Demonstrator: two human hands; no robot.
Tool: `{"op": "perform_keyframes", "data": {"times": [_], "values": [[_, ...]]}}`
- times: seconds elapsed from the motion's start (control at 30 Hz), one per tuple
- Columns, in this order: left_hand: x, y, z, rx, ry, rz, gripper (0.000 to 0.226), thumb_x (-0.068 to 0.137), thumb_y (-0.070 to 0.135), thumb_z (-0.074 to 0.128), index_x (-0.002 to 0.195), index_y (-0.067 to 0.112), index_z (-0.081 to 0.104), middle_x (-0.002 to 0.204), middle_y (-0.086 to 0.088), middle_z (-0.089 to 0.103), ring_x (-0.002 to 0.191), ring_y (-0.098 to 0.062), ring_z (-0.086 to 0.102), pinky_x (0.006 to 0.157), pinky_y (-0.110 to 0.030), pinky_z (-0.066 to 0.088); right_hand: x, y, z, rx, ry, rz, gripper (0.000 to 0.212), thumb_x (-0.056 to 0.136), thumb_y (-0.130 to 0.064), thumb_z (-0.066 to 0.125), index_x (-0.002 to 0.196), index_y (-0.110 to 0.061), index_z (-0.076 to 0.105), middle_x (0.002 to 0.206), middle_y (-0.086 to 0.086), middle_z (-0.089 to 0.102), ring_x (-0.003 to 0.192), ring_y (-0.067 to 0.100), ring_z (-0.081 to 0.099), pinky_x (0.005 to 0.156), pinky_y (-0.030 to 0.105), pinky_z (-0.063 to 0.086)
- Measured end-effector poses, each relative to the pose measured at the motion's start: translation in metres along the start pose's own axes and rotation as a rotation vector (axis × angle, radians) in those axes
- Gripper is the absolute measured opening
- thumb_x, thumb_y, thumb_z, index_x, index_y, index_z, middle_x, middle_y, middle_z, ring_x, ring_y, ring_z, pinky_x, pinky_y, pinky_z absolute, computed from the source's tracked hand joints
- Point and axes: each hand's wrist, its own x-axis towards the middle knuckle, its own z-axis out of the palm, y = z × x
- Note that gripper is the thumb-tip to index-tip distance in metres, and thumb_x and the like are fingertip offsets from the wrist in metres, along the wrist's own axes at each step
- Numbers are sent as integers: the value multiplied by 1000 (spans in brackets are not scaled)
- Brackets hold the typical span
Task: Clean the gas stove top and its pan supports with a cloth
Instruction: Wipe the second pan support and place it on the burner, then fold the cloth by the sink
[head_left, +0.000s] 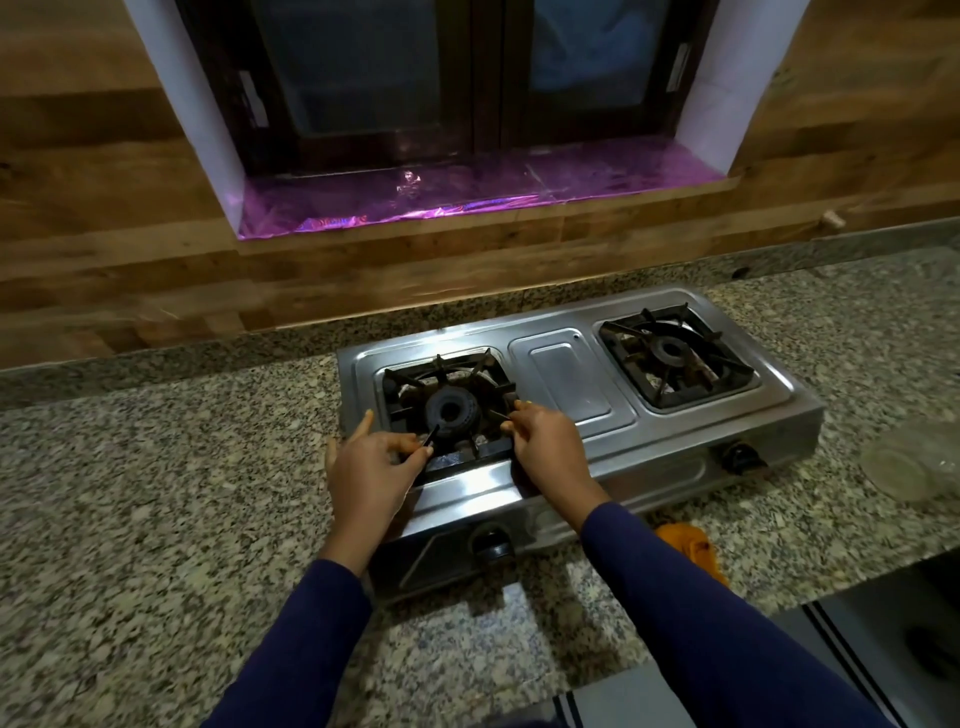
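My left hand angles in, index finger pointing up, thumb and fingers pinching a prong of the left pan support on the gas stove — my right hand grips its right edge. The orange cloth lies on the desk.

One stove bears two pan supports, two burners and two knobs; one orange cloth, two hands.

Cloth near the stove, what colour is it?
The cloth is orange, seen in the head view.
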Motion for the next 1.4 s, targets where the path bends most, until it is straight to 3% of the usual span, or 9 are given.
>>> {"op": "perform_keyframes", "data": {"times": [0.23,0.43,0.73,0.87,0.97,1.07,1.17,1.27,1.4], "values": [[10,-8,-7,-112,-123,106,9,80,31,80,83,23,80,104,1,77,138,-23,45,122,-46,0,0,1,2,-10,4,11,15,91,-13,65,91,-5,77,124,12,68,111,27,66,92,37,53],[22,-22,-11,-164,-159,176,9,78,23,83,82,15,80,98,-5,77,127,-23,56,120,-31,7,0,-9,5,-52,0,14,17,91,-13,65,86,-3,77,123,14,68,106,30,67,85,39,55],[13,-25,-10,-173,-146,198,10,80,20,80,87,13,80,101,-8,77,125,-24,58,122,-34,11,-6,-11,9,-117,9,37,18,93,-15,60,96,-5,75,133,9,63,103,31,67,85,36,54],[-5,-8,-12,-39,-46,186,15,86,20,74,98,13,78,109,-9,75,123,-30,59,117,-47,31,-24,-14,2,-47,-30,51,33,94,-13,58,126,-7,64,136,12,59,129,30,51,107,36,39],[-22,10,-5,-150,9,283,25,85,21,73,109,14,72,111,-5,72,119,-26,61,100,-40,48,-55,-8,-14,132,188,52,29,93,-10,60,121,-8,67,119,8,67,119,25,57,99,30,44],[-44,40,16,-318,-61,415,31,85,22,73,114,16,69,112,-1,69,108,-22,63,85,-35,54,-105,22,-31,220,465,202,20,96,-12,58,113,-14,69,103,-2,63,95,13,61,81,22,50],[-72,71,41,-440,-198,498,27,86,27,69,113,20,69,110,5,70,101,-11,64,84,-28,52,-148,73,-41,158,501,507,22,95,-18,59,116,-15,65,108,1,57,98,21,58,82,29,49],[-99,95,72,-512,-483,488,24,87,25,69,112,22,70,106,9,69,92,-4,64,81,-22,53,-166,127,-46,24,325,816,47,89,-31,66,129,-9,57,126,14,57,114,31,54,93,38,46],[-123,113,117,-436,-793,333,26,92,24,63,118,21,67,108,9,67,86,-6,65,79,-26,55,-162,156,-53,245,86,1047,75,83,-50,71,138,-5,48,131,15,57,121,34,55,94,37,45]]}}
